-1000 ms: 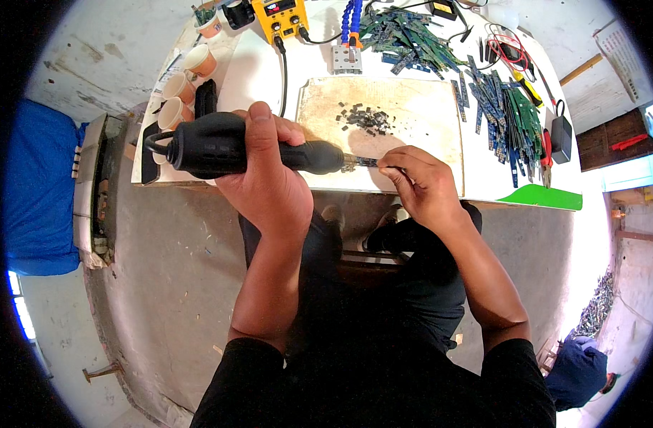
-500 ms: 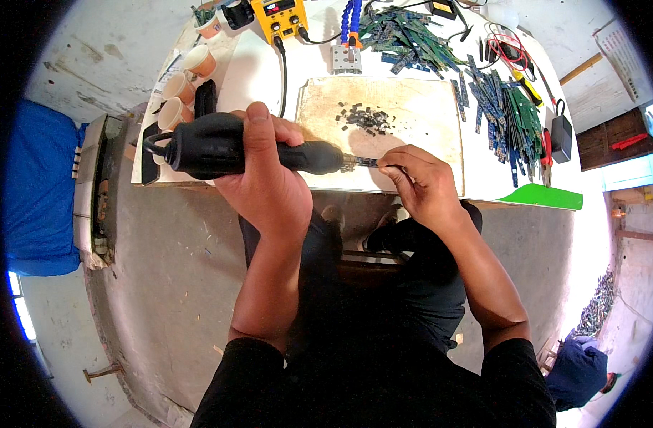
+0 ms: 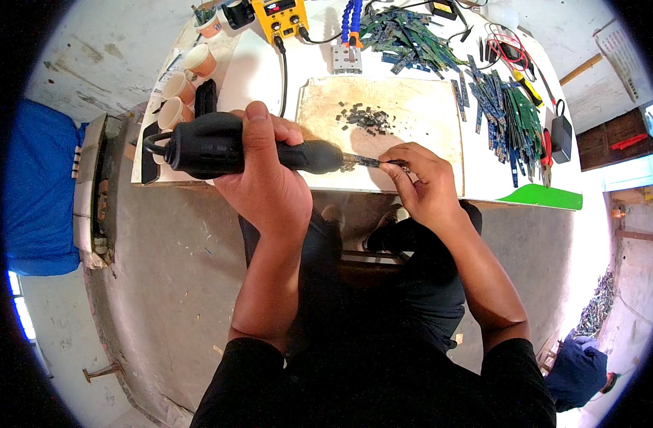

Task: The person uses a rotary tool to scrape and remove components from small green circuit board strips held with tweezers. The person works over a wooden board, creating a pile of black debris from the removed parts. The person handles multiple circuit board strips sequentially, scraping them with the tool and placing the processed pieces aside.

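My left hand (image 3: 268, 167) is wrapped round a thick black hot-air gun (image 3: 205, 146), its thumb along the top. The gun's metal nozzle points right, towards a thin, dark circuit board strip (image 3: 369, 162). Between thumb and fingers, my right hand (image 3: 430, 182) pinches the strip's right end; the part inside the grip is hidden. Both hands are over the near edge of a worn, pale work board (image 3: 422, 96). Beyond the strip, small black chips (image 3: 369, 120) lie in a loose heap on that board.
A yellow soldering station (image 3: 280, 20) stands at the back. Circuit board strips lie in a back pile (image 3: 408, 39) and a right pile (image 3: 515, 118), near red-handled pliers (image 3: 547, 153). Paper cups (image 3: 200, 61) line the left side. A person (image 3: 577, 371) is at the lower right.
My right hand's fingers have shifted slightly on the strip, and a little more of it shows beside the nozzle. My left hand and the hot-air gun look unmoved.
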`<state>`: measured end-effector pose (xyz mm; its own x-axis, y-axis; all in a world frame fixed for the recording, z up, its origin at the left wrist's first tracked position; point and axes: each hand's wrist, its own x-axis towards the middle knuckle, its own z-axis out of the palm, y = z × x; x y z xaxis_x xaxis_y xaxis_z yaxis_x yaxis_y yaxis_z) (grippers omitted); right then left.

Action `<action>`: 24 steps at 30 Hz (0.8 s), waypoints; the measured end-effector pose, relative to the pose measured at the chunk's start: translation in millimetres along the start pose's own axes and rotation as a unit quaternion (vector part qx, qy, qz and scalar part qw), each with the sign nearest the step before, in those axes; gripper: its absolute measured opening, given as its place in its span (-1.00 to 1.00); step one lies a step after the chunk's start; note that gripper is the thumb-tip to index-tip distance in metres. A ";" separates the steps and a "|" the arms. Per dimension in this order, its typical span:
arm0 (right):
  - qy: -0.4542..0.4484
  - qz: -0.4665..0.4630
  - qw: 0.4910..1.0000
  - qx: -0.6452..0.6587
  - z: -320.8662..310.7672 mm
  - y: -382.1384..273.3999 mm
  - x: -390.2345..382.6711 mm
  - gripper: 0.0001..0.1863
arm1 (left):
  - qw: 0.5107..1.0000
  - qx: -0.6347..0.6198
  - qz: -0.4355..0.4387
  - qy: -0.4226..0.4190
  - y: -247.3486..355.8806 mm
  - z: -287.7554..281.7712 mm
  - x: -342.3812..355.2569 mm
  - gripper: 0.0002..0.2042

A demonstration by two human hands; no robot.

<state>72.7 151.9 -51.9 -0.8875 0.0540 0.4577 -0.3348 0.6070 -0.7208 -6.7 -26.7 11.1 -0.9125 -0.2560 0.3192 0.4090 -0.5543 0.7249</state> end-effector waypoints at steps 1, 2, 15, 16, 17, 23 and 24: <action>-0.001 0.002 1.000 0.003 -0.1 0.4 0.3 -0.92 | 1.000 0.001 -0.002 0.003 -0.2 -0.3 0.1 -0.87; -0.003 0.003 1.000 0.006 -0.1 0.7 0.5 -0.92 | 1.000 0.002 -0.004 0.006 -0.4 -0.4 0.2 -0.87; 0.010 -0.003 1.000 0.000 0.1 1.7 1.6 -0.91 | 1.000 -0.002 -0.001 0.006 -0.4 0.0 0.5 -0.86; 0.023 -0.001 1.000 -0.001 -0.7 2.6 2.3 -0.91 | 1.000 -0.005 -0.005 0.010 1.2 1.7 0.0 -0.86; 0.036 0.002 0.999 -0.003 -1.4 3.2 3.3 -0.91 | 1.000 -0.007 -0.008 0.013 2.6 2.8 -0.4 -0.87; 0.098 0.063 0.992 -0.045 0.2 2.0 11.8 -0.92 | 0.999 -0.006 -0.008 0.035 4.9 1.2 2.5 -0.85; 0.095 0.077 0.992 -0.041 0.3 0.8 11.7 -0.92 | 0.999 -0.001 -0.011 0.036 4.7 2.1 2.1 -0.85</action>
<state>62.0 152.8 -47.3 -0.8477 0.2940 0.4416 -0.1669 0.6424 -0.7480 -6.7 -28.3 16.4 -0.9183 -0.2997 0.2585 0.3889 -0.5623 0.7297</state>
